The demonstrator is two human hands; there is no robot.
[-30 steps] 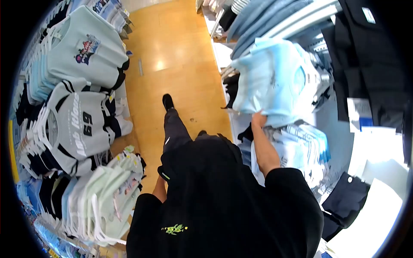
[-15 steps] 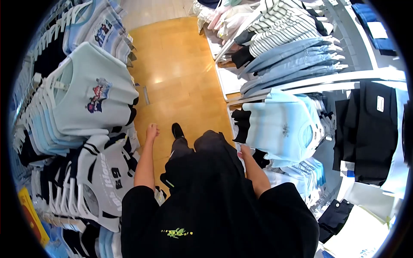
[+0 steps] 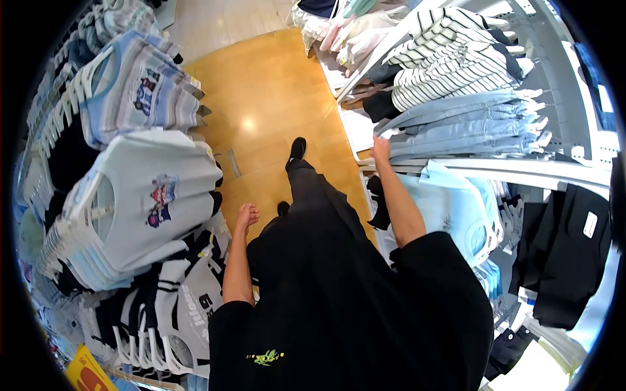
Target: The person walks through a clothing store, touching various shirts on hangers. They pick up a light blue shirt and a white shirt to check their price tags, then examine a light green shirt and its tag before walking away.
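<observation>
My right hand reaches up to the hanging pale-blue denim garments on the right rack and touches their lower edge; whether it grips the fabric is unclear. Below my forearm hang light-blue T-shirts. My left hand hangs at my side with fingers loosely apart, holding nothing, close to the pale T-shirts with a cartoon print on the left rack. I wear a black top and black trousers, one black shoe stepping forward on the wooden floor.
A narrow wooden-floor aisle runs between two clothing racks. Left: striped blue tees and grey-black printed shirts. Right: striped tops, black garments with tags. A yellow sign sits bottom left.
I have stepped forward along the aisle. My right hand rose from the light-blue T-shirts to the denim garments above. My left hand swung forward, then back beside my hip.
</observation>
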